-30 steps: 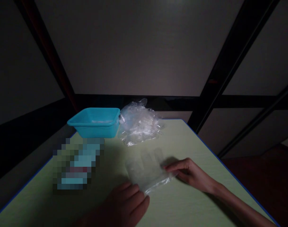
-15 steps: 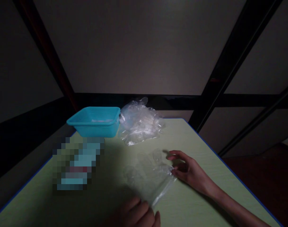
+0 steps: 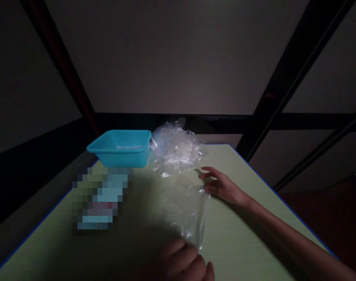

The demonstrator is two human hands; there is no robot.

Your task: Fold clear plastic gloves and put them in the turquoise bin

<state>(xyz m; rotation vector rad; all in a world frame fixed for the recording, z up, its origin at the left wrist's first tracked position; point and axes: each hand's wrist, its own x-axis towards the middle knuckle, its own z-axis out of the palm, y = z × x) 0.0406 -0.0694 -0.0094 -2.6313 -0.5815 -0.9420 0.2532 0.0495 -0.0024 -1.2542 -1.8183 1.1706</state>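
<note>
A thin, see-through plastic glove point(image 3: 185, 212) lies spread on the table, its outline faint and partly lost against the surface. My right hand point(image 3: 221, 186) pinches its far right edge between thumb and a finger, the other fingers stretched out to the left. At the bottom of the view, my left hand point(image 3: 188, 261) is closed with curled knuckles on the near edge of the glove; its fingertips are hidden. Beyond my hands sits a crumpled heap of clear plastic point(image 3: 178, 150), with something pale blue showing at its left.
A turquoise plastic basin point(image 3: 123, 159) stands at the back left, beside the plastic heap. In front of it lies a blurred-out light blue item point(image 3: 104, 199). The pale green table point(image 3: 239, 242) has a blue edge, and panelled walls point(image 3: 172, 58) rise behind it.
My right hand has moved away from me and a little left, drawing the glove's far edge along. My left hand has shifted slightly right. The whole view has moved a little.
</note>
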